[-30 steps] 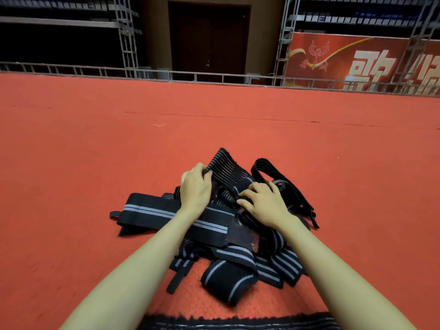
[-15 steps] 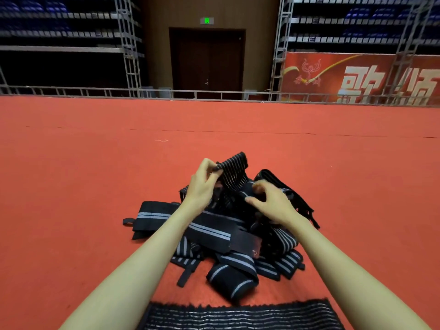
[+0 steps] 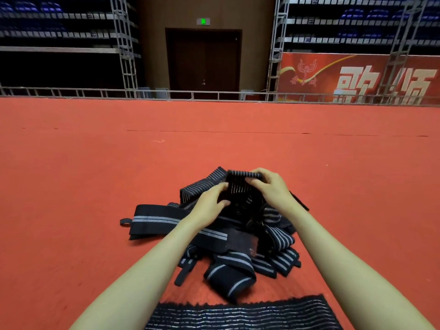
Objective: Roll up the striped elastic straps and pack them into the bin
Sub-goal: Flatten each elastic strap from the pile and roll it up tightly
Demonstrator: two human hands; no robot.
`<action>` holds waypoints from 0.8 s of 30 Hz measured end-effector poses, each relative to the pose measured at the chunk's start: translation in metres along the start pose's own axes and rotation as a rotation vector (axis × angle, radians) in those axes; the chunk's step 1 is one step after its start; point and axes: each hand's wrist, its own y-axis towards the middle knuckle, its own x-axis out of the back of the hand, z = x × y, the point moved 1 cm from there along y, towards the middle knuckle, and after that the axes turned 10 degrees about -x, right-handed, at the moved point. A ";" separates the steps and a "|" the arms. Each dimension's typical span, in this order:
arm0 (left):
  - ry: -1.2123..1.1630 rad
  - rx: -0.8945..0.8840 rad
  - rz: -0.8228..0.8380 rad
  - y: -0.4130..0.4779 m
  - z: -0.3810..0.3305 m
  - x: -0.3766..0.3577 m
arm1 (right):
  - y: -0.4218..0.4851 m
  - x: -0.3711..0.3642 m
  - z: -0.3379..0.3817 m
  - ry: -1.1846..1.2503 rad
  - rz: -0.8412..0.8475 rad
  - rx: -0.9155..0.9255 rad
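Observation:
A heap of black elastic straps with grey stripes (image 3: 228, 236) lies on the red carpet in front of me. Above the heap I hold up one finely striped strap (image 3: 238, 186). My left hand (image 3: 210, 203) grips its lower left side, and my right hand (image 3: 270, 186) pinches its upper right edge, thumb on the near face. The rest of that strap trails left and down into the heap. A wide striped strap (image 3: 240, 314) lies flat at the bottom edge of the view. No bin is in view.
Red carpet (image 3: 95, 186) stretches all around the heap. A low metal rail (image 3: 142, 93) borders it at the far side, with truss towers, a dark double door (image 3: 203, 63) and a red banner (image 3: 357, 77) behind.
Both hands lifted the finely striped strap off the heap. My right hand moved up to its top right edge, my left hand shifted to its lower left side. The camera tilted up.

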 end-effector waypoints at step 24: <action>-0.455 0.057 -0.594 0.010 -0.057 0.030 | -0.001 0.004 -0.032 -0.549 0.069 0.060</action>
